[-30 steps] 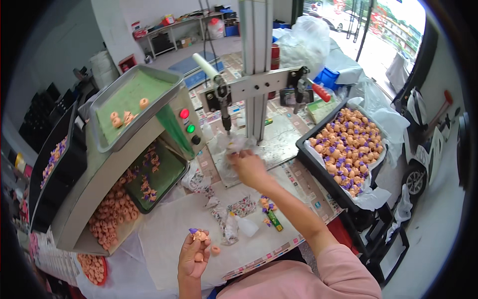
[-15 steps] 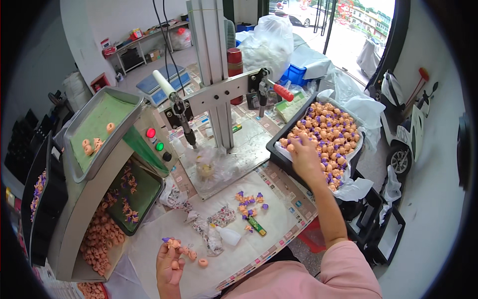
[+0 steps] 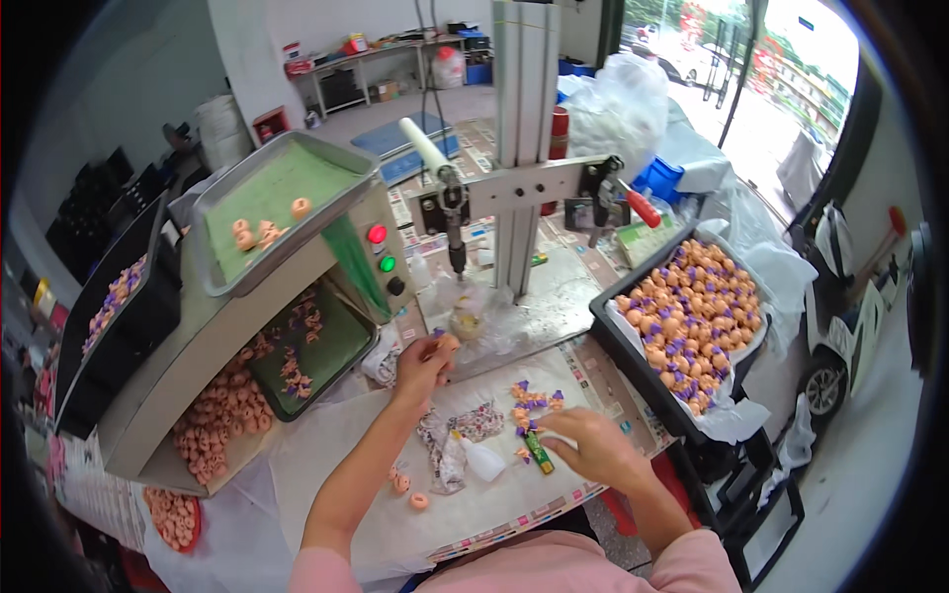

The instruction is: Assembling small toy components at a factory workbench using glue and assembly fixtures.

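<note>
My left hand is closed on a small peach-coloured toy figure with a bit of purple, close to the plastic-wrapped fixture under the press. My right hand has its fingers apart above the table, beside a small pile of peach-and-purple toy pieces. A green tube-like packet lies just under its fingertips. Between the hands are a white squeeze bottle and a crumpled flowered cloth. Round peach toy pieces lie near the front edge.
At the right stands a black crate full of peach-and-purple pieces. The metal press column rises in the middle. At left, a machine with red and green buttons carries a grey tray; below sit a green-lined tray and heaped pieces.
My left hand has moved up and forward to the press fixture with a toy figure. My right hand has left the crate and come down to the small pile. The view has shifted.
</note>
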